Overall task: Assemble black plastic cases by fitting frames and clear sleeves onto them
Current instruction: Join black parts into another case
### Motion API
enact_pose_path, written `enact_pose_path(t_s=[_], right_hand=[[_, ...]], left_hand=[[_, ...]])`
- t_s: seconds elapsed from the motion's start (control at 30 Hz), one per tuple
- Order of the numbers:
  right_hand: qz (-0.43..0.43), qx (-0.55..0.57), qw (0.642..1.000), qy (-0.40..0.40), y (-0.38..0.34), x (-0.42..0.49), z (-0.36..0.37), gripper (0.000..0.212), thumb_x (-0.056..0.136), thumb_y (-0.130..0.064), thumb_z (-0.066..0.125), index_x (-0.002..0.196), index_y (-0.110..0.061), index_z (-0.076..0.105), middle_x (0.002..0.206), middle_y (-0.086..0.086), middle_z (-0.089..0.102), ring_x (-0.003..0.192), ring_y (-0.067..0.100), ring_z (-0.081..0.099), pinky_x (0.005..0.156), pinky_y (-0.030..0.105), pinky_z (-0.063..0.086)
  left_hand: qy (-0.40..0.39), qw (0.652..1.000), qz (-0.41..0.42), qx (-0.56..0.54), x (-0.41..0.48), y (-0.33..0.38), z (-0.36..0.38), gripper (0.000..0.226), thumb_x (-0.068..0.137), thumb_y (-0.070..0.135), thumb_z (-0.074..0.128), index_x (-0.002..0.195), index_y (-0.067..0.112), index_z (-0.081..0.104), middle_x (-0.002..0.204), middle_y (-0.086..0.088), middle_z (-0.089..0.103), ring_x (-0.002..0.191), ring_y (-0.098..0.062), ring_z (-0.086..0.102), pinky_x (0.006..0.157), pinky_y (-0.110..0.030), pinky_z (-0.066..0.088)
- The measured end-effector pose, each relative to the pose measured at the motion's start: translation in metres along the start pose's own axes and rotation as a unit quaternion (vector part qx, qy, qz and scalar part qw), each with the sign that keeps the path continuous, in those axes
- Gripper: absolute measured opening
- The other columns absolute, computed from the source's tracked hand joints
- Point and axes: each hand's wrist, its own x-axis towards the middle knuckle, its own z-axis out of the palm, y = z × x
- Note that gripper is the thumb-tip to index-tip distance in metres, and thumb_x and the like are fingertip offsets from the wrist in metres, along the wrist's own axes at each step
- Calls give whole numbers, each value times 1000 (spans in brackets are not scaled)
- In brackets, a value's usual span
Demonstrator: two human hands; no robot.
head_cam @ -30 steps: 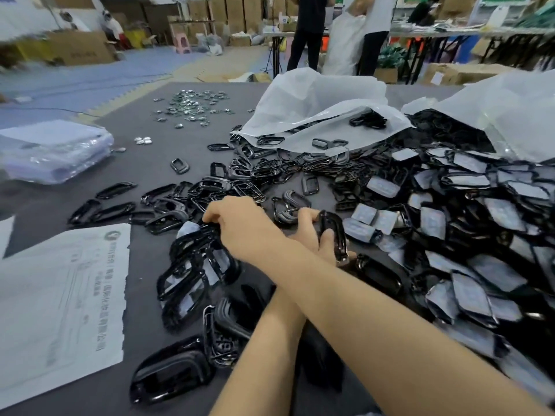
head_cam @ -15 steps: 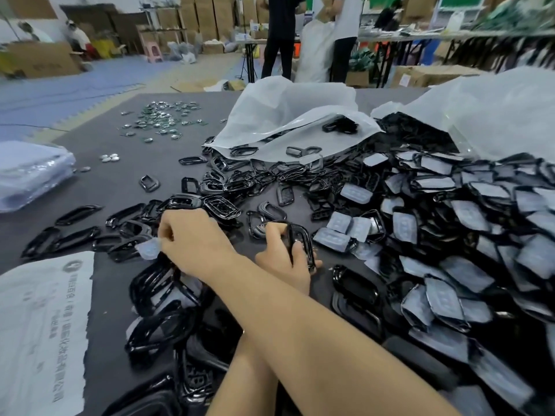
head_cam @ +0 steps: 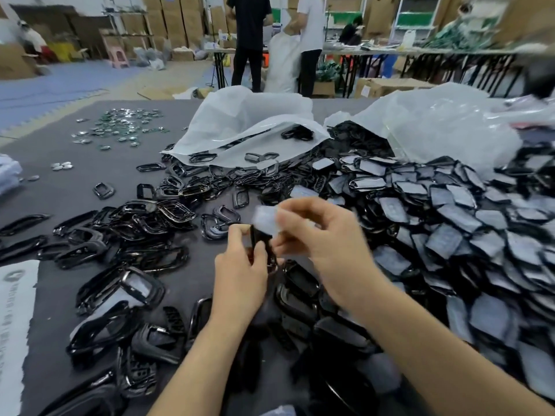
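Observation:
My left hand (head_cam: 240, 267) grips a black plastic case (head_cam: 259, 242) upright above the dark table (head_cam: 75, 187). My right hand (head_cam: 324, 235) pinches a clear sleeve (head_cam: 265, 219) just above the case, blurred by motion. Loose black frames (head_cam: 141, 223) lie in a heap to the left. On the right spreads a large pile of black cases with clear sleeves (head_cam: 450, 223).
Two white plastic bags (head_cam: 240, 127) (head_cam: 435, 121) lie open at the back of the table, spilling parts. Small shiny metal pieces (head_cam: 120, 124) are scattered at the far left. A printed paper sheet (head_cam: 15, 310) lies at the left edge. People stand beyond the table.
My right hand, which reached across to the frames on the left, has come back to the middle with a clear sleeve. The left hand kept its hold on the black case.

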Motion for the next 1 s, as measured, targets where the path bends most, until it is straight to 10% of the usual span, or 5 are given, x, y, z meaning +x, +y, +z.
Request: enact_pose_path(t_s=[0.23, 0.43, 0.83, 1.0], right_hand=[[85, 80, 991, 60, 7, -14, -50, 25, 68, -9, 68, 92, -3, 72, 73, 3, 68, 62, 15, 67, 59, 18, 54], [50, 61, 997, -1, 6, -20, -52, 16, 63, -21, 71, 77, -15, 76, 70, 3, 69, 67, 19, 70, 58, 20, 54], [27, 29, 999, 31, 11, -20, -56, 28, 70, -13, 73, 95, -26, 71, 73, -3, 58, 75, 9, 55, 80, 22, 51], [-161, -292, 934, 127, 15, -24, -55, 17, 84, -8, 68, 86, -24, 67, 65, -15, 57, 60, 8, 51, 57, 14, 42]], left_hand=[[-1, 999, 33, -43, -8, 15, 2, 23, 96, 17, 53, 91, 38, 44, 66, 21, 70, 59, 1, 64, 54, -11, 42], [-6, 994, 53, -97, -14, 27, 2, 14, 95, 28, 52, 97, 40, 47, 76, -18, 70, 72, -43, 64, 67, -57, 54], [-46, 988, 81, -121, -21, 33, 4, 10, 91, 25, 52, 99, 32, 49, 67, -6, 70, 60, -27, 65, 64, -44, 55], [-106, 975, 75, -179, -24, 35, 6, 8, 94, 19, 51, 98, 26, 49, 83, 2, 76, 71, -19, 74, 73, -45, 59]])
